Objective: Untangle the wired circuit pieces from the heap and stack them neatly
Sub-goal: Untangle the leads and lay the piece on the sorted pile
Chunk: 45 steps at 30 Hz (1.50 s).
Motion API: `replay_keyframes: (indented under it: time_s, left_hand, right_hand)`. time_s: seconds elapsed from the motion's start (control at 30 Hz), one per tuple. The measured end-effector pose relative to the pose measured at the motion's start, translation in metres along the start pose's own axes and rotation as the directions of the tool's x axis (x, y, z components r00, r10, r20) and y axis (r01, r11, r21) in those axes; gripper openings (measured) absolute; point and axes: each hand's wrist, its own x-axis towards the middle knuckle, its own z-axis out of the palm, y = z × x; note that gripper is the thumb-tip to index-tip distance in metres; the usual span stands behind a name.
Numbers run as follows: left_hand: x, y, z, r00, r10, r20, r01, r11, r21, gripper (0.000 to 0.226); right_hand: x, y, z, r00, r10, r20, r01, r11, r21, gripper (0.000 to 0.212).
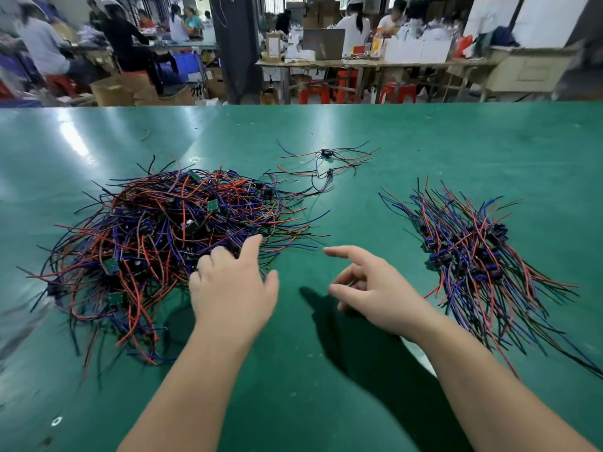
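Observation:
A tangled heap (156, 243) of small green circuit boards with red, blue and black wires lies at the left of the green table (424, 141). At the right lies a lined-up stack (473, 256) of the same pieces, wires fanned outward. My left hand (231, 288) reaches onto the heap's right edge; its fingertips touch the wires and hold nothing that I can see. My right hand (368, 285) hovers over bare table between heap and stack, fingers loosely spread, empty.
Two loose wired pieces (326, 164) lie apart beyond the heap, near the table's middle. Past the far edge, people sit at workbenches with boxes and red stools.

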Motion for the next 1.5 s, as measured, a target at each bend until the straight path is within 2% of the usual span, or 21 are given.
replay_keyframes:
  time_s: [0.07, 0.13, 0.2, 0.27, 0.33, 0.43, 0.47, 0.53, 0.6, 0.67, 0.73, 0.8, 0.87, 0.93, 1.0, 1.07, 1.17, 1.27, 1.33, 1.43, 1.5]
  left_hand:
    - [0.005, -0.005, 0.008, 0.994, -0.049, 0.093, 0.044, 0.998, 0.051, 0.060]
    - [0.010, -0.002, 0.014, 0.989, -0.052, 0.137, 0.053, 0.999, -0.003, 0.056]
    - [0.014, 0.001, 0.017, 0.984, -0.083, 0.159, 0.105, 0.985, -0.135, 0.051]
    - [0.016, 0.001, 0.015, 0.987, -0.092, 0.130, 0.132, 0.929, -0.346, 0.043]
    - [0.015, 0.000, 0.011, 0.997, -0.082, -0.002, 0.064, 0.796, -0.602, 0.028]
    - [0.006, 0.010, -0.007, 0.973, -0.086, -0.214, -0.153, 0.456, -0.877, 0.014]
    - [0.001, 0.015, -0.013, 0.954, -0.041, -0.296, -0.261, 0.371, -0.892, 0.012]
    - [-0.012, 0.027, -0.020, 0.894, 0.133, -0.429, -0.449, 0.302, -0.841, 0.010]
    - [-0.025, 0.040, -0.018, 0.839, 0.328, -0.434, -0.523, 0.266, -0.810, 0.009]
    - [-0.034, 0.050, -0.013, 0.791, 0.482, -0.378, -0.539, 0.255, -0.803, 0.006]
    - [-0.040, 0.054, -0.012, 0.765, 0.560, -0.318, -0.512, 0.230, -0.828, 0.007]
    - [-0.041, 0.052, -0.013, 0.762, 0.576, -0.297, -0.481, 0.195, -0.855, 0.012]
    - [-0.039, 0.050, -0.016, 0.804, 0.516, -0.296, -0.432, 0.165, -0.887, 0.021]
    - [-0.036, 0.048, -0.017, 0.864, 0.382, -0.329, -0.408, 0.147, -0.901, 0.025]
    - [-0.030, 0.043, -0.018, 0.896, 0.211, -0.391, -0.431, 0.204, -0.879, 0.027]
    - [-0.023, 0.038, -0.019, 0.901, 0.107, -0.421, -0.433, 0.295, -0.852, 0.026]
    - [-0.015, 0.032, -0.018, 0.944, 0.124, -0.305, -0.329, 0.376, -0.866, 0.022]
    - [-0.016, 0.035, -0.018, 0.965, 0.250, -0.077, -0.163, 0.340, -0.926, 0.023]
    - [-0.021, 0.040, -0.018, 0.948, 0.317, -0.006, -0.104, 0.290, -0.951, 0.023]
    - [-0.026, 0.047, -0.016, 0.946, 0.316, 0.068, 0.030, 0.123, -0.992, 0.015]
    - [-0.028, 0.049, -0.014, 0.955, 0.283, 0.093, 0.065, 0.108, -0.992, 0.019]
  right_hand:
    - [0.000, 0.001, -0.001, 1.000, 0.004, -0.027, -0.004, 1.000, 0.008, 0.046]
    - [0.000, 0.000, -0.001, 0.999, 0.013, -0.031, -0.013, 1.000, 0.005, 0.041]
    - [0.001, 0.000, -0.001, 0.999, 0.024, -0.029, -0.023, 1.000, 0.009, 0.035]
    - [0.001, -0.001, -0.002, 0.999, 0.024, -0.037, -0.023, 1.000, 0.018, 0.030]
    - [0.002, 0.000, -0.004, 0.998, 0.027, -0.053, -0.025, 0.999, 0.036, 0.027]
    - [0.003, 0.002, -0.006, 0.996, 0.052, -0.076, -0.046, 0.996, 0.076, 0.025]
    - [0.003, 0.003, -0.006, 0.996, 0.052, -0.071, -0.046, 0.995, 0.093, 0.028]
    - [0.003, 0.001, -0.006, 0.999, 0.013, -0.033, -0.008, 0.987, 0.161, 0.050]
    - [0.003, -0.003, -0.004, 0.998, -0.062, -0.013, 0.063, 0.954, 0.294, 0.071]
    - [0.003, -0.006, -0.003, 0.991, -0.121, -0.055, 0.133, 0.907, 0.400, 0.068]
    - [0.002, -0.010, -0.003, 0.980, -0.133, -0.146, 0.184, 0.882, 0.433, 0.045]
    - [0.002, -0.012, -0.003, 0.971, -0.114, -0.210, 0.204, 0.853, 0.481, 0.027]
    - [0.003, -0.013, -0.006, 0.962, -0.098, -0.254, 0.218, 0.836, 0.504, 0.022]
    - [0.003, -0.013, -0.009, 0.952, -0.084, -0.295, 0.227, 0.838, 0.496, 0.018]
    - [0.002, -0.014, -0.011, 0.954, -0.006, -0.299, 0.181, 0.807, 0.563, 0.015]
    - [0.002, -0.016, -0.015, 0.968, 0.071, -0.241, 0.120, 0.712, 0.692, 0.018]
    - [-0.001, -0.019, -0.018, 0.996, 0.057, -0.073, 0.029, 0.552, 0.834, 0.020]
    - [-0.003, -0.020, -0.020, 1.000, 0.007, 0.030, -0.029, 0.534, 0.845, 0.023]
    - [-0.004, -0.020, -0.019, 0.999, -0.004, 0.046, -0.036, 0.543, 0.839, 0.022]
    - [-0.003, -0.020, -0.019, 1.000, 0.015, -0.001, -0.008, 0.587, 0.809, 0.019]
    - [-0.002, -0.019, -0.018, 0.996, 0.048, -0.070, 0.022, 0.654, 0.756, 0.018]
